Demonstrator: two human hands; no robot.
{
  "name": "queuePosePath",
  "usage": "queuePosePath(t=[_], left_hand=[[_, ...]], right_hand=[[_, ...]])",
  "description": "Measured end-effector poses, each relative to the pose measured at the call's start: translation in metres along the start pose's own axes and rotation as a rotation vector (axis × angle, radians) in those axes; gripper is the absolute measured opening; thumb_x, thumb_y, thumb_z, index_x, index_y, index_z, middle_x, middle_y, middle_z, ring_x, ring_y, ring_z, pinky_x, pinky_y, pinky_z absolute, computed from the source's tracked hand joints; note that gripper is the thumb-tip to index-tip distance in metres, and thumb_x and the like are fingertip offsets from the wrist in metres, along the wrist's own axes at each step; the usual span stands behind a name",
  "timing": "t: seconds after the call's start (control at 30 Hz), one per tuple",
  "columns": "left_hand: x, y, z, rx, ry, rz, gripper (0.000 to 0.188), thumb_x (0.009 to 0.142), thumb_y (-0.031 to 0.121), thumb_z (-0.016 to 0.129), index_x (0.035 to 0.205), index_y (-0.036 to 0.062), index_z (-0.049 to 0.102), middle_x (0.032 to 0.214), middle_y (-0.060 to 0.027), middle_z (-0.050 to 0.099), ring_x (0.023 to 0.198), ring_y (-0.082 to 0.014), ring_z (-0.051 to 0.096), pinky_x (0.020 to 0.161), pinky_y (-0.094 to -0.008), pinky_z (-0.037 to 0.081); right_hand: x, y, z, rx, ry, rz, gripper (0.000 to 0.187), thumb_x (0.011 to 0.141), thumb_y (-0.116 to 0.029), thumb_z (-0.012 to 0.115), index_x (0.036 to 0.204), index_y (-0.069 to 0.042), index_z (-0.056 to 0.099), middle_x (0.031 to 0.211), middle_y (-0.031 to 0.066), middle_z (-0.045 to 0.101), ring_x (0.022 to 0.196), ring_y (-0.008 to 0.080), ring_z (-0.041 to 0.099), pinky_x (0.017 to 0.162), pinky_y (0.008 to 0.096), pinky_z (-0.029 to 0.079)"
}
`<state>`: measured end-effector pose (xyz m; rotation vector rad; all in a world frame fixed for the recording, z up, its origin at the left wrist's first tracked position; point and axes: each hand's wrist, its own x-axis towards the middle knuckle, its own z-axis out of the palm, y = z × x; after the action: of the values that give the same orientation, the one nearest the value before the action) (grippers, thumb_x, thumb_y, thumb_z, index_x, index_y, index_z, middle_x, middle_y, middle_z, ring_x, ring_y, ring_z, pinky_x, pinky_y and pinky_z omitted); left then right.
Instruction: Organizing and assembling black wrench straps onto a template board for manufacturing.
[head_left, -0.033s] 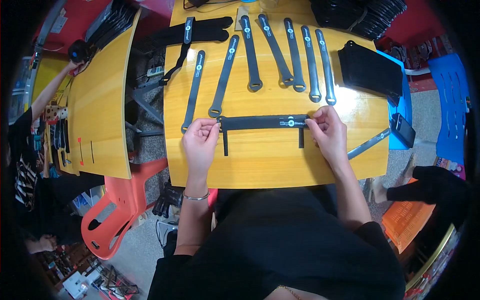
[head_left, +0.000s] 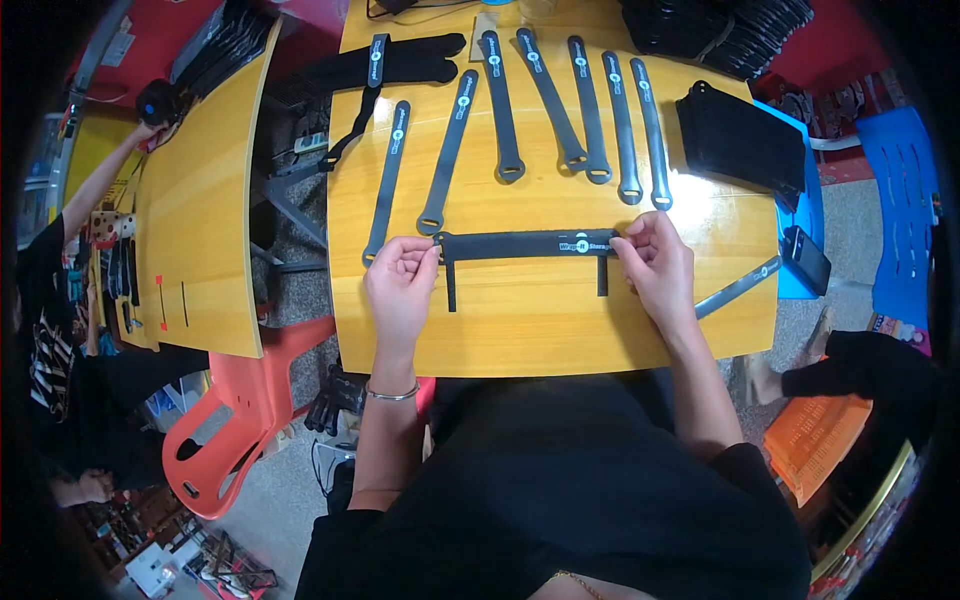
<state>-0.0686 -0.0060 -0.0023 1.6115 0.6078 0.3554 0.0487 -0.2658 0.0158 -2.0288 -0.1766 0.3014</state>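
A dark strap (head_left: 510, 245) with pale print near its right end is stretched level across the wooden table (head_left: 530, 335) in front of me. Thumb and fingers of my left hand (head_left: 400, 285) pinch its left end, where a small hole shows. My right hand (head_left: 660, 265) pinches the right end, and the fingertips cover the tip. Below the strap, a black strip (head_left: 451, 287) and a second black strip (head_left: 602, 277) run down the tabletop. Beyond it lie several grey slotted straps, among them one (head_left: 445, 155) close above my left hand and one (head_left: 653, 135) above my right.
A stack of black pieces (head_left: 740, 140) sits at the right, by a blue bin (head_left: 800, 280). One more grey strap (head_left: 738, 288) lies right of my right hand. Black straps (head_left: 415, 62) rest at the far left. An orange chair (head_left: 240, 420) and another person's arm (head_left: 100, 185) are leftward.
Another person's leg and foot at the right edge have shifted slightly. Both my hands and the strap stay where they were.
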Motion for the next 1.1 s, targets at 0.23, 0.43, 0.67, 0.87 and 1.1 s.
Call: queuePosePath(t=[0.23, 0.43, 0.67, 0.87, 1.1], left_hand=[[-0.0008, 0.0014, 0.0007, 0.01, 0.01, -0.007, 0.006, 0.082, -0.006, 0.06, 0.087, -0.0028, 0.058, 0.072, -0.0011, 0.058, 0.061, -0.0029, 0.053, 0.052, -0.0139, 0.042], [-0.0013, 0.0023, 0.0001, 0.009, 0.014, -0.007, 0.006, 0.082, -0.006, 0.061, 0.087, -0.0028, 0.058, 0.073, -0.0015, 0.058, 0.06, -0.0028, 0.053, 0.052, -0.0134, 0.042], [-0.0001, -0.0019, -0.0002, 0.018, 0.024, 0.012, 0.006, 0.081, -0.006, 0.061, 0.085, -0.0027, 0.059, 0.072, -0.0014, 0.059, 0.06, -0.0031, 0.053, 0.052, -0.0144, 0.042], [-0.0002, -0.0025, 0.0, 0.025, 0.03, 0.011, 0.006, 0.081, -0.006, 0.062, 0.085, -0.0024, 0.059, 0.072, -0.0013, 0.058, 0.06, -0.0033, 0.053, 0.053, -0.0146, 0.043], [0.0001, -0.0063, -0.0003, 0.025, 0.038, 0.016, 0.006, 0.081, -0.006, 0.062, 0.085, -0.0022, 0.059, 0.073, -0.0015, 0.058, 0.061, -0.0035, 0.053, 0.053, -0.0147, 0.043]], right_hand=[[0.0, -0.0033, 0.0012, -0.05, 0.008, -0.009, 0.018, 0.08, -0.005, 0.067, 0.086, -0.002, 0.05, 0.068, 0.0038, 0.059, 0.056, 0.0076, 0.057, 0.052, 0.0214, 0.045], [-0.0002, -0.0066, 0.0023, -0.056, 0.009, 0.012, 0.018, 0.079, -0.004, 0.067, 0.087, -0.002, 0.051, 0.069, 0.0047, 0.06, 0.058, 0.0085, 0.058, 0.053, 0.0217, 0.046], [-0.0008, -0.007, 0.0033, -0.107, 0.028, -0.02, 0.019, 0.079, -0.004, 0.067, 0.088, -0.002, 0.051, 0.071, 0.0064, 0.061, 0.059, 0.0107, 0.06, 0.055, 0.0234, 0.048], [-0.0017, -0.0079, 0.0039, -0.128, 0.032, -0.024, 0.021, 0.078, -0.004, 0.068, 0.089, -0.002, 0.05, 0.071, 0.0068, 0.061, 0.06, 0.0114, 0.061, 0.055, 0.0236, 0.048], [-0.0034, -0.0087, 0.0052, -0.149, 0.053, -0.087, 0.021, 0.077, -0.003, 0.068, 0.089, -0.002, 0.05, 0.071, 0.0068, 0.061, 0.058, 0.0117, 0.06, 0.054, 0.0237, 0.048]])
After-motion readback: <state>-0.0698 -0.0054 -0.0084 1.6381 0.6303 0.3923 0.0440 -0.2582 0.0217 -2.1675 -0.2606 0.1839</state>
